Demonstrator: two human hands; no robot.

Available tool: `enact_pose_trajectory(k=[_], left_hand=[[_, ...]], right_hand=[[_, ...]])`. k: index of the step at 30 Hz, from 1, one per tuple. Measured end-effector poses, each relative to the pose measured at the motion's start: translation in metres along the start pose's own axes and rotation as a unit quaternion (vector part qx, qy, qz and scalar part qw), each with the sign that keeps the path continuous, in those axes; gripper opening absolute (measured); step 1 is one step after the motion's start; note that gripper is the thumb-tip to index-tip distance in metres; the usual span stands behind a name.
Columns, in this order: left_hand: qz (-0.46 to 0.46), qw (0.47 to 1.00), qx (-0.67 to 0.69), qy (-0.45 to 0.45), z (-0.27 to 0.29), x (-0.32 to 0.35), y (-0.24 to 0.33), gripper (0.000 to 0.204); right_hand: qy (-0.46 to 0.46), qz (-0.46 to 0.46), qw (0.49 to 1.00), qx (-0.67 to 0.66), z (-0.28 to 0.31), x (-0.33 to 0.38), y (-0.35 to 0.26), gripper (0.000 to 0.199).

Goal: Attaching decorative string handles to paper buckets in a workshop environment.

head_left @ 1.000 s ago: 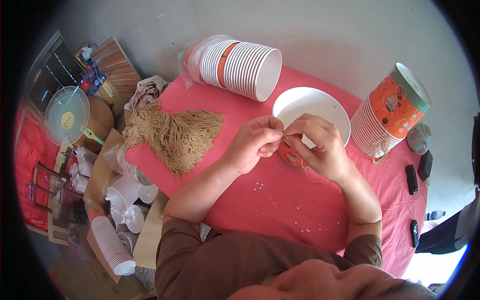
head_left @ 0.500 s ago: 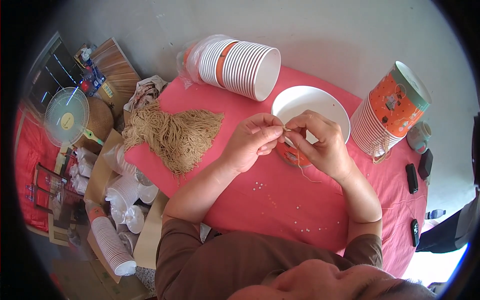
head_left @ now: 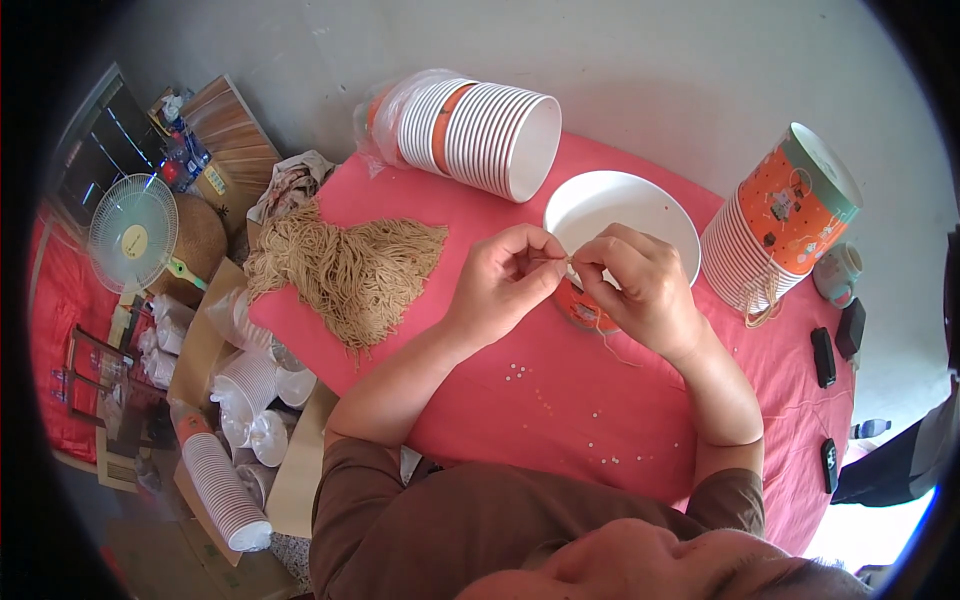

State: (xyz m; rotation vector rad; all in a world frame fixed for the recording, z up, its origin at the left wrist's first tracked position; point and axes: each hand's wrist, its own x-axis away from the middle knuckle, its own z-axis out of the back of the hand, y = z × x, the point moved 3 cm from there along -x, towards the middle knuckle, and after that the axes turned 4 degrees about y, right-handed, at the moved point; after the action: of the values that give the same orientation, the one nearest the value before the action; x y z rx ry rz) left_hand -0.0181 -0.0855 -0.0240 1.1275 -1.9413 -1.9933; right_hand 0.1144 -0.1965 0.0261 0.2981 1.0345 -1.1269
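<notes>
My left hand (head_left: 503, 288) is closed in a pinch on a thin tan string, thumb against forefinger. Close against it, my right hand (head_left: 648, 292) pinches the same string between thumb and fingertips. The loose tail of the string (head_left: 617, 352) dangles below my right hand. Both hands are over the near rim of a paper bucket (head_left: 662, 215), white inside and orange outside, and partly hide it. To the left, a thick bundle of tan strings (head_left: 375, 270) lies on the pink tablecloth (head_left: 470, 400). Several small white bits (head_left: 515, 372) are scattered nearer me.
A nested stack of white buckets (head_left: 478, 130) lies at the back. Upturned orange buckets (head_left: 790, 215) stand at right, strings hanging on them. Beyond are a mug (head_left: 838, 272) and black objects (head_left: 824, 357). An open carton (head_left: 300, 470) with wrapped cups stands left, near a fan (head_left: 134, 240).
My fingers have shifted slightly on the string, the right hand's curling in more. The dangling tail has moved a little. The things around my hands stay put.
</notes>
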Motion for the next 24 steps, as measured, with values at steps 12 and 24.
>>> enact_pose_trajectory(k=[12, 24], left_hand=[[-0.168, 0.951, -0.253, 0.060, -0.004, -0.002, 0.021, 0.011], [-0.187, 0.941, -0.276, 0.058, 0.002, -0.005, 0.021, 0.009]], right_hand=[[-0.048, 0.030, 0.993, 0.101, 0.003, 0.003, 0.002, 0.021], [-0.087, 0.012, 0.989, 0.121, 0.009, -0.001, 0.003, 0.021]])
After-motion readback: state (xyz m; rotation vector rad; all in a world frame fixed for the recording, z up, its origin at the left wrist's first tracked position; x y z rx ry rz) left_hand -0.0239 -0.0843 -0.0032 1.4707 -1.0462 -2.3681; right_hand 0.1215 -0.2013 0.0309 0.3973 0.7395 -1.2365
